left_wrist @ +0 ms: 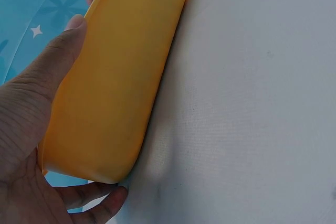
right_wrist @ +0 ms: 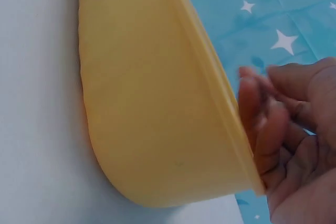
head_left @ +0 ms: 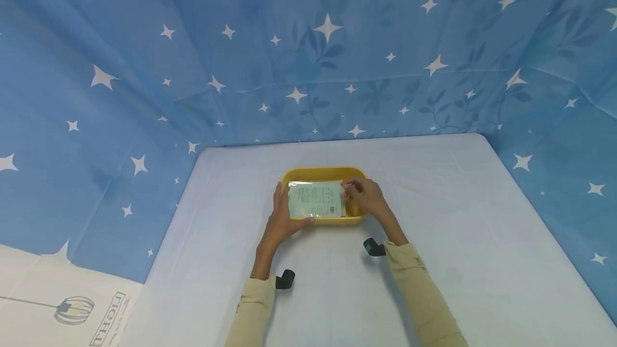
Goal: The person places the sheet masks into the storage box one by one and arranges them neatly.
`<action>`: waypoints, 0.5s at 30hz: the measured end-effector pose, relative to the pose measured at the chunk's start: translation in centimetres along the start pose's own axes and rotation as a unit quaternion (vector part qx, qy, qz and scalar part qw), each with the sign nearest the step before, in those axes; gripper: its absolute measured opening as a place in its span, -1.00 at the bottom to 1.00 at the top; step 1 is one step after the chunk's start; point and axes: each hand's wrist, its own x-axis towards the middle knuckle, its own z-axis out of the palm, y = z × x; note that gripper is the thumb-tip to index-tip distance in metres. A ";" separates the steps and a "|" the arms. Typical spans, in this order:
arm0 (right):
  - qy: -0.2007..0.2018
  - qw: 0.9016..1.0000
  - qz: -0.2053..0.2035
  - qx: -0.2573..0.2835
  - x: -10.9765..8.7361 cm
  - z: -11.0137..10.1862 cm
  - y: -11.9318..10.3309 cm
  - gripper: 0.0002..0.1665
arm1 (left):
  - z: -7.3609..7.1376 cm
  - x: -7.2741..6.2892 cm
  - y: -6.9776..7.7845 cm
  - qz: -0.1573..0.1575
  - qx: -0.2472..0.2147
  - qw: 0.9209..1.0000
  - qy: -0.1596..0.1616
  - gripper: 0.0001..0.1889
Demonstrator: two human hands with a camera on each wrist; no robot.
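Observation:
A yellow plastic basin [head_left: 324, 221] sits on the white-covered table, with a pale green printed packet [head_left: 315, 200] lying in its opening. The left hand [head_left: 285, 217] grips the basin at its left end; its thumb lies on the front wall near the rim, while the fingers spread round the side. In the left wrist view this hand [left_wrist: 47, 124] clasps the yellow wall, two fingertips low by the table. At the basin's right end, the right hand [head_left: 365, 195] pinches the packet's right edge with curled fingers. The right wrist view shows that hand [right_wrist: 294, 129] over the rim, fingertips blurred; the packet is hidden there.
White cloth covers the table [head_left: 318, 293]. A blue curtain with white stars [head_left: 299, 58] hangs behind and at both sides. Small black wrist cameras [head_left: 285, 279] stick out from the sleeves. Pale printed fabric [head_left: 58, 299] lies at lower left.

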 end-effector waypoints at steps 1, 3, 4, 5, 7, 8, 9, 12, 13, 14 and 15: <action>0.002 0.999 0.008 0.032 -0.1 -0.2 0.1 -0.64 | 0.0 0.0 0.0 0.000 -0.001 1.000 -0.001 0.30; 0.010 0.996 0.025 0.089 -0.4 -0.6 0.3 -0.60 | -0.1 -0.1 0.1 0.000 -0.004 1.000 -0.003 0.30; 0.014 0.993 0.034 0.115 -0.5 -0.8 0.4 -0.57 | -0.1 -0.1 0.1 0.002 -0.005 1.000 -0.003 0.31; 0.018 0.990 0.046 0.135 -0.7 -1.1 0.5 -0.55 | -0.1 -0.1 0.2 0.003 -0.006 1.000 -0.004 0.31; 0.025 0.984 0.061 0.165 -1.2 -1.7 0.7 -0.50 | -0.1 -0.1 0.2 0.005 -0.006 1.000 -0.003 0.30; 0.027 0.982 0.067 0.173 -1.5 -1.9 0.9 -0.49 | -0.2 -0.1 0.2 0.006 -0.005 1.000 -0.003 0.30; 0.030 0.981 0.071 0.178 -1.8 -2.2 1.0 -0.48 | -0.2 -0.1 0.2 0.007 -0.005 1.000 -0.003 0.30; 0.040 0.978 0.084 0.186 -2.7 -2.9 1.7 -0.50 | -0.2 0.0 0.2 0.007 -0.003 1.000 -0.002 0.30; 0.046 0.977 0.090 0.189 -3.1 -3.1 1.9 -0.52 | -0.2 -0.1 0.2 0.006 -0.003 1.000 -0.003 0.30; 0.050 0.976 0.095 0.189 -3.4 -3.2 2.2 -0.54 | -0.2 -0.1 0.2 0.005 -0.003 1.000 -0.005 0.30; 0.055 0.976 0.100 0.188 -3.7 -3.4 2.4 -0.55 | -0.2 -0.1 0.2 0.004 -0.004 1.000 -0.005 0.30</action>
